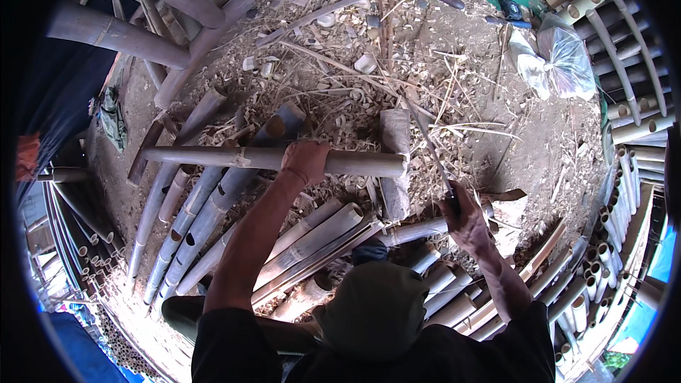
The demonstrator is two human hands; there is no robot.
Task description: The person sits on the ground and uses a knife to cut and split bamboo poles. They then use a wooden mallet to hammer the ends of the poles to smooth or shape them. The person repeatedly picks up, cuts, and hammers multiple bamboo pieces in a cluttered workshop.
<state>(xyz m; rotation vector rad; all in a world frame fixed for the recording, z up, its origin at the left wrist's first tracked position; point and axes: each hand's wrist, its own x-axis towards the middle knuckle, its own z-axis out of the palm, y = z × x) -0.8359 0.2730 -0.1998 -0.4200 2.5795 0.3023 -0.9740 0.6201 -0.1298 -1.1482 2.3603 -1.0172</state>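
Observation:
My left hand is closed around a bamboo pole, which lies roughly level across the middle of the view. The pole's right end rests over a squared wooden block on the ground. In my right hand is the dark handle of a long knife. Its narrow blade points up and away to the left, just right of the pole's end and apart from it. Toward its left end the pole passes above a short wooden piece.
Cut bamboo poles lie under and beside my left arm, with more near my right arm. Shavings cover the ground. Clear plastic bags sit at the far right; stacked bamboo tubes line the right edge. Thick poles jut in at far left.

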